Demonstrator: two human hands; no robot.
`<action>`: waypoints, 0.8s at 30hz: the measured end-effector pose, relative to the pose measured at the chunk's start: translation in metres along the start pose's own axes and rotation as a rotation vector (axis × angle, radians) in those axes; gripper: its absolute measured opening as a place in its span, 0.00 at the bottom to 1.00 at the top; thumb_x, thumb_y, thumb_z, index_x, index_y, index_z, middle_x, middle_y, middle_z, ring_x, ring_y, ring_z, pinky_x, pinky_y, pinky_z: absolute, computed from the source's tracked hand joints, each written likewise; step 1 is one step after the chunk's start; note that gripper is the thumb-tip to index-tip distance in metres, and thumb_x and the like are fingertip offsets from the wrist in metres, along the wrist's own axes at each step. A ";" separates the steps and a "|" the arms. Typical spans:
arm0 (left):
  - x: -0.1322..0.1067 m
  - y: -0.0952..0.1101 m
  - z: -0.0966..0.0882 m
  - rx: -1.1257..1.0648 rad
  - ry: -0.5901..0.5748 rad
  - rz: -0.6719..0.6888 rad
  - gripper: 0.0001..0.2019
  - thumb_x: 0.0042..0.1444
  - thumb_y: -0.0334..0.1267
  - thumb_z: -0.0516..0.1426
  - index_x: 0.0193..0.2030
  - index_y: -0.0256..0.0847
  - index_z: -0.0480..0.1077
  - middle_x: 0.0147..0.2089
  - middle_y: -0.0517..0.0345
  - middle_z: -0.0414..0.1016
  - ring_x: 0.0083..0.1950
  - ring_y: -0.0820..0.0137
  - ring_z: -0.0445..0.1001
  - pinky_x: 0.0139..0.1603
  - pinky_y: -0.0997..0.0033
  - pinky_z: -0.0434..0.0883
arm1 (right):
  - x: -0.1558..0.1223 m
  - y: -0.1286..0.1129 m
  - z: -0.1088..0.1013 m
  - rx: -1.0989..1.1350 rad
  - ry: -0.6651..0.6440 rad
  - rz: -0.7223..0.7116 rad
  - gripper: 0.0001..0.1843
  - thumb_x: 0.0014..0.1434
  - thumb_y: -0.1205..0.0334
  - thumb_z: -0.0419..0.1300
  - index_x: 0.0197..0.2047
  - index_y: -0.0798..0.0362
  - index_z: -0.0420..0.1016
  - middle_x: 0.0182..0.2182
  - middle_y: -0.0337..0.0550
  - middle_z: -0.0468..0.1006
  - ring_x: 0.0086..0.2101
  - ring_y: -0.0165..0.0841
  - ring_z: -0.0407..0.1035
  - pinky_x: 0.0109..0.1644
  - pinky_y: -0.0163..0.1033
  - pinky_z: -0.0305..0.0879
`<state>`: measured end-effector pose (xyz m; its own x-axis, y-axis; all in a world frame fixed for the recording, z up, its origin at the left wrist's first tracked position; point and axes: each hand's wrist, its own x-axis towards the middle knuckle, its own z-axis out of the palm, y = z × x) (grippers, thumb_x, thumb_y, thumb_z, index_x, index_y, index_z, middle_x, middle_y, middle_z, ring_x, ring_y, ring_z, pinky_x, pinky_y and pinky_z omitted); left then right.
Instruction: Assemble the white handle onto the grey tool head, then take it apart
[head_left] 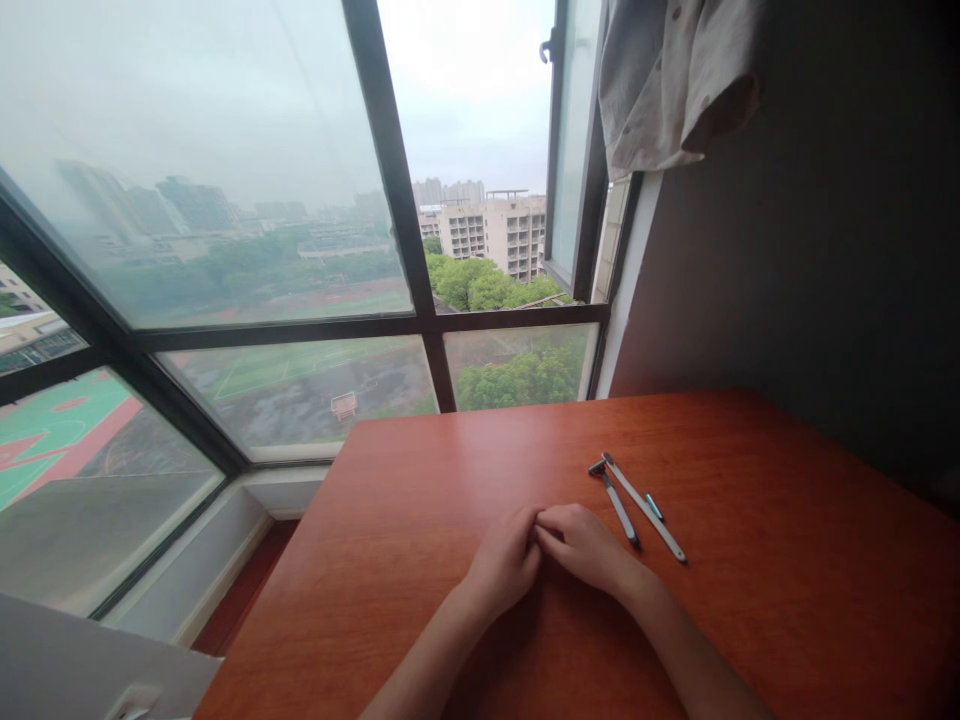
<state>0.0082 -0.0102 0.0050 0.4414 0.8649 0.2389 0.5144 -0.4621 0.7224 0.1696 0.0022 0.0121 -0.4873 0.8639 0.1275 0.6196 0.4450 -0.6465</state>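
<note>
My left hand (510, 558) and my right hand (583, 542) rest together on the reddish-brown table (420, 500), their curled fingers touching at the tips. Both are loosely closed, and no object shows between them; the palms are turned down and hidden. Just beyond and to the right of my right hand lies a razor (618, 504) with a dark head and a grey handle. Beside it is a long, thin grey stick (646, 508) with a small hole at its near end, perhaps a toothbrush. A short teal and dark piece (655, 507) lies against the stick's right side.
Large dark-framed windows (300, 330) stand beyond the table and along the left, with one pane (574, 150) swung open. Grey cloth (667, 90) hangs at the upper right. A dark wall (810, 240) borders the table's right side. Floor (247, 585) shows past the left edge.
</note>
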 end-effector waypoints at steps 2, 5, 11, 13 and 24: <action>0.000 0.000 0.000 0.001 0.002 0.003 0.17 0.49 0.22 0.49 0.44 0.39 0.68 0.42 0.52 0.74 0.42 0.65 0.70 0.43 0.67 0.67 | 0.000 -0.001 -0.001 -0.005 -0.003 0.006 0.14 0.61 0.65 0.51 0.27 0.55 0.74 0.27 0.43 0.79 0.28 0.31 0.68 0.32 0.33 0.53; 0.000 0.000 0.000 0.001 0.004 0.007 0.17 0.48 0.22 0.49 0.44 0.40 0.68 0.43 0.52 0.74 0.43 0.65 0.70 0.44 0.66 0.67 | 0.000 -0.001 -0.001 0.001 -0.001 0.002 0.14 0.61 0.65 0.51 0.27 0.54 0.74 0.27 0.43 0.79 0.28 0.31 0.68 0.32 0.32 0.54; -0.001 -0.001 0.000 -0.009 0.011 0.001 0.17 0.49 0.23 0.49 0.44 0.41 0.68 0.43 0.52 0.74 0.43 0.65 0.70 0.44 0.65 0.67 | -0.001 0.000 0.000 0.008 0.000 0.008 0.14 0.61 0.65 0.51 0.27 0.54 0.74 0.28 0.43 0.79 0.29 0.32 0.69 0.33 0.33 0.54; -0.001 0.000 -0.001 -0.014 0.010 -0.001 0.17 0.49 0.23 0.49 0.44 0.41 0.68 0.42 0.52 0.74 0.43 0.65 0.70 0.44 0.66 0.67 | -0.001 0.000 0.000 0.009 -0.001 0.005 0.14 0.61 0.65 0.51 0.28 0.54 0.74 0.28 0.43 0.79 0.29 0.32 0.69 0.33 0.33 0.54; 0.000 0.001 -0.001 -0.001 0.001 -0.020 0.18 0.48 0.23 0.49 0.44 0.40 0.68 0.42 0.52 0.74 0.43 0.64 0.71 0.44 0.65 0.67 | 0.000 0.001 0.001 -0.006 0.006 -0.008 0.14 0.61 0.66 0.51 0.27 0.54 0.74 0.29 0.43 0.79 0.29 0.31 0.69 0.32 0.32 0.53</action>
<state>0.0083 -0.0102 0.0058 0.4304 0.8741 0.2252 0.5223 -0.4446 0.7277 0.1696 0.0028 0.0104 -0.4888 0.8616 0.1372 0.6195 0.4535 -0.6408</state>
